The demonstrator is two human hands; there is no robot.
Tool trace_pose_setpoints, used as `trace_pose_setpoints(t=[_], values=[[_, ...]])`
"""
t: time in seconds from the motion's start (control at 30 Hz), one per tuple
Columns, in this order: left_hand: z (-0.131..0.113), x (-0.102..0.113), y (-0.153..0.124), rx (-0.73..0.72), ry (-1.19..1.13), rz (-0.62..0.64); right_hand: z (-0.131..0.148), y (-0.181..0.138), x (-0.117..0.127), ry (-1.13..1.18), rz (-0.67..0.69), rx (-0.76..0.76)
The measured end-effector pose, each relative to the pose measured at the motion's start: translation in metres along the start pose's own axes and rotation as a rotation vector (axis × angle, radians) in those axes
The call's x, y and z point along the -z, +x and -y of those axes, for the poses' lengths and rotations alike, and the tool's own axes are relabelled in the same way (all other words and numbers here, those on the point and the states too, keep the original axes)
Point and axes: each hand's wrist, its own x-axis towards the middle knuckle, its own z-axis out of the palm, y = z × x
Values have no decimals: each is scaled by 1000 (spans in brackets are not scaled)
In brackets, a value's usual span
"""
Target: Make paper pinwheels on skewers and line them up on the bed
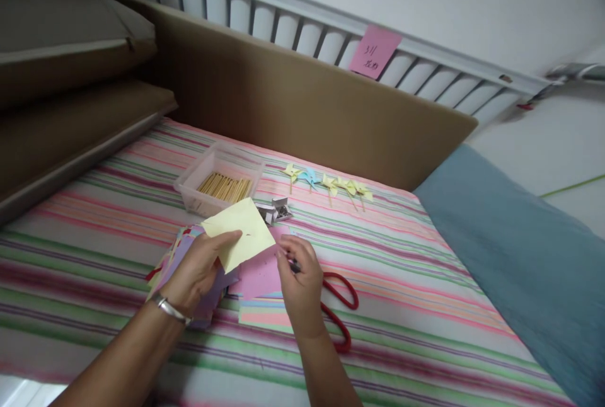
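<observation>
My left hand grips a pale yellow paper square, thumb on top and the other fingers beneath. A small slit or mark shows near the square's middle. Close to the paper's right corner, my right hand is closed in a pinch. A small dark thing shows among its fingers; I cannot make out its kind. Beside the right wrist lie scissors with red handles, their blades hidden by the hand. Under both hands are stacks of coloured paper, with a pink sheet on the right one.
A clear plastic box holds many thin wooden sticks. Next to it is a small opened box with tiny metal pieces. Several paper pinwheels lie farther back on the striped cloth. A brown board stands behind; cardboard is stacked left.
</observation>
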Motion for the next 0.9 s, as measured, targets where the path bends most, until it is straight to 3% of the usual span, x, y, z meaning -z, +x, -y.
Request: trace_pose_setpoints(t=[0.17, 0.37, 0.53, 0.6, 0.7, 0.8, 0.9], values=[[-1, 1, 0, -16, -1, 9, -2, -4, -6, 52, 30, -91], [-3, 0, -2, 18, 59, 46, -5, 2, -3, 369, 3, -513], [3, 1, -2, 70, 158, 125, 0, 6, -4, 566, 99, -724], [6, 0, -3, 90, 149, 179, 1, 6, -6, 627, 108, -761], [9, -4, -4, 84, 74, 224, 1, 6, -8, 672, -3, -778], [12, -8, -6, 93, -16, 200, 1, 6, -10, 644, -140, -736], [18, -13, -9, 105, -116, 173, -1, 3, -14, 593, -193, -664]])
